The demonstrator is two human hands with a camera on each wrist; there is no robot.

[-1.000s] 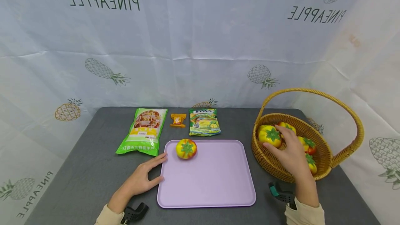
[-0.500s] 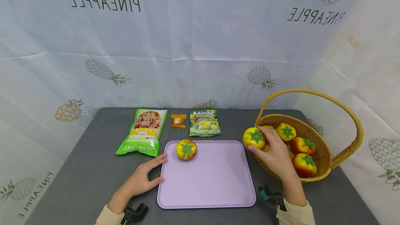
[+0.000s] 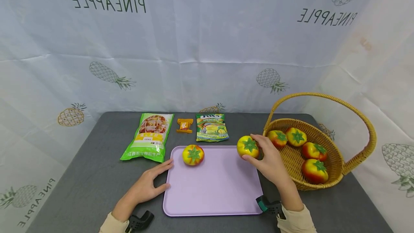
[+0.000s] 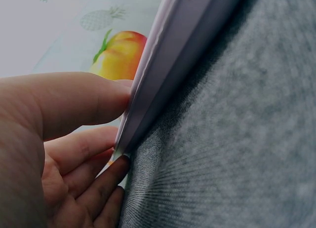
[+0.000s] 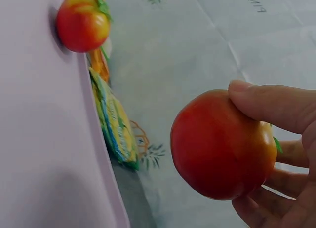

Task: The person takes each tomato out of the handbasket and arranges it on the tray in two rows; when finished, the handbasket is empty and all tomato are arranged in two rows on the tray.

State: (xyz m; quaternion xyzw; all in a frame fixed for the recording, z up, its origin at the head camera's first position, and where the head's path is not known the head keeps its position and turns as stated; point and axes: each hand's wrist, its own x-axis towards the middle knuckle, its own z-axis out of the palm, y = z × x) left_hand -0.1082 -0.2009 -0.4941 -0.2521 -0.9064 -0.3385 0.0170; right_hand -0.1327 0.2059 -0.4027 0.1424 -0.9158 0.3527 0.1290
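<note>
A red-and-yellow tomato (image 3: 248,146) with a green star-shaped calyx is pinched between the thumb and fingers of my right hand (image 3: 270,161), above the far right corner of the lilac tray (image 3: 213,186). In the right wrist view the held tomato (image 5: 222,145) shows its red underside, apart from the tray. Another tomato (image 3: 193,155) sits at the tray's far left. My left hand (image 3: 147,184) rests with spread, fairly straight fingers against the tray's left edge. In the left wrist view, the thumb (image 4: 89,102) and fingertips touch the tray's rim.
A wicker basket (image 3: 294,186) with a tall arched handle stands at the right, holding several tomatoes. Behind the tray lie a green food bag (image 3: 150,137), a small orange packet (image 3: 184,125) and a Fox's candy bag (image 3: 211,128). A printed cloth hangs behind the table.
My right hand has lifted the tomato out of the basket and carried it left over the tray's corner. The left hand and the tray have stayed put.
</note>
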